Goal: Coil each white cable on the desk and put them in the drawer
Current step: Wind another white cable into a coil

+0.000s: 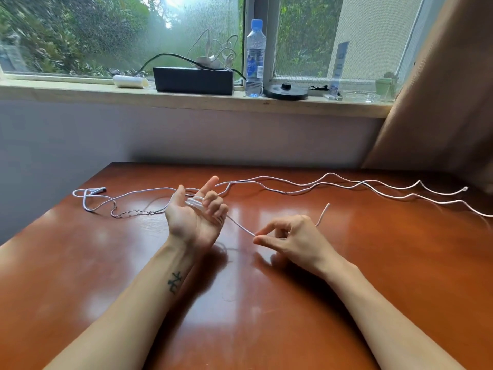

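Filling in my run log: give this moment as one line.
left hand: white cable looped round fingers | right hand: pinching same cable | other cables on desk: uncoiled

We see soft daylight coming through the wet, misted window pane (120, 36), which glows brightest at its top. The glossy reddish-brown wooden desk (266, 303) carries pale glare patches and soft arm shadows. Edges curve from wide-angle distortion.

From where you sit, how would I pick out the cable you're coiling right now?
Start at the reddish wooden desk under the window. Above its middle, the left hand has white loops around its fingers. That cable runs taut to the right hand's pinch, while the other white cables lie slack on the wood.
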The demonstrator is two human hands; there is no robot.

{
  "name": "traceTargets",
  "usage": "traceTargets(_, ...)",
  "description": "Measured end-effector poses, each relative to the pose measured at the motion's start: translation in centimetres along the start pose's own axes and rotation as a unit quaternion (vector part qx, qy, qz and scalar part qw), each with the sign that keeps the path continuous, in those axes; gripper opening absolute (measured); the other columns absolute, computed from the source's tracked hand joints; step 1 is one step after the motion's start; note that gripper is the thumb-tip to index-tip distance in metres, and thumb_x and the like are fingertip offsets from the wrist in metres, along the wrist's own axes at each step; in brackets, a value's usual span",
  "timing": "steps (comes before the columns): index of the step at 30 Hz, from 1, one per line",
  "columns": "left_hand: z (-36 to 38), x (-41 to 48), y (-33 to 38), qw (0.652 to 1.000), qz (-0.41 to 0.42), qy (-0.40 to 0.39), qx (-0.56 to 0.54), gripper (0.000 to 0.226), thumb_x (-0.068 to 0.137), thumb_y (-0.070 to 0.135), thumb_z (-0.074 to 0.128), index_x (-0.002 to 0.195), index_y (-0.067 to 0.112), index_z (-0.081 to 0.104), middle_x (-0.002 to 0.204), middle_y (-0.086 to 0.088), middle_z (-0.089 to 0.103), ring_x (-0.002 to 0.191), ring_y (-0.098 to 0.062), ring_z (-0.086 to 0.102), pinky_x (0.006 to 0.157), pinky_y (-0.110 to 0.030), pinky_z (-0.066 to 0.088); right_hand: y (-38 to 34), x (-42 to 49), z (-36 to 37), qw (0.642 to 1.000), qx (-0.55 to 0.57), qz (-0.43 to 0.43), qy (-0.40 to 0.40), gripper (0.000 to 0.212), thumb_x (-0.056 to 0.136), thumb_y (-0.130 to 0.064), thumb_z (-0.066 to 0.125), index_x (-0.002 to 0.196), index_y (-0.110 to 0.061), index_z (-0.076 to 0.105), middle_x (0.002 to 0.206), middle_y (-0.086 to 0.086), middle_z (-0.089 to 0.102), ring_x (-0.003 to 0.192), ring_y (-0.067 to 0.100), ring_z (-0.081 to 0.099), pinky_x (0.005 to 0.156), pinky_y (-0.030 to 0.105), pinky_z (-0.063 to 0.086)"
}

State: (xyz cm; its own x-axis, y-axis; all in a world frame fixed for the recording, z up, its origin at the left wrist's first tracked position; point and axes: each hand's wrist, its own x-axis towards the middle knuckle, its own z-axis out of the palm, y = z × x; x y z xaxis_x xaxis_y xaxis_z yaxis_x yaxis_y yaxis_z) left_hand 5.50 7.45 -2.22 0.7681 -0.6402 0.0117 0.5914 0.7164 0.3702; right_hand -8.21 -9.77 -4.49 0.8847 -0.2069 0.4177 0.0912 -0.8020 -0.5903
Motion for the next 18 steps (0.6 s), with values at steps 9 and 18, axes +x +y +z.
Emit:
traceTargets(9, -0.4, 1.0, -1.1, 0.927, 0.152, 0.048, 0.339, 0.03, 0.107, 0.011, 0.036, 0.13, 0.009, 0.055, 0.061, 0.003, 0.039, 0.05, -0.011, 0.036, 0.052, -0.022, 0.037, -0.4, -0.3, 0.2, 0.999, 0.025, -0.029, 0.012, 0.017, 0.088, -0.017, 0.074, 0.103, -0.025, 0.078, 0.059, -0.011, 0.055, 0.055, 0.006, 0.046, 0.06, 0.021, 0.042)
traceTargets(18, -1.2, -0.1, -2.4, 0.726, 0.251, -0.016, 0.64, 0.025, 0.108, 0.016, 0.042, 0.103, 0.009, 0.065, 0.09, 0.004, 0.067, 0.074, -0.016, 0.067, 0.081, -0.035, 0.055, 0.1, 0.0, -0.2, 0.992, -0.085, -0.012, 0.097, 0.017, 0.09, -0.04, 0.072, 0.107, -0.037, 0.07, 0.065, -0.025, 0.056, 0.059, -0.002, 0.05, 0.069, 0.035, 0.053)
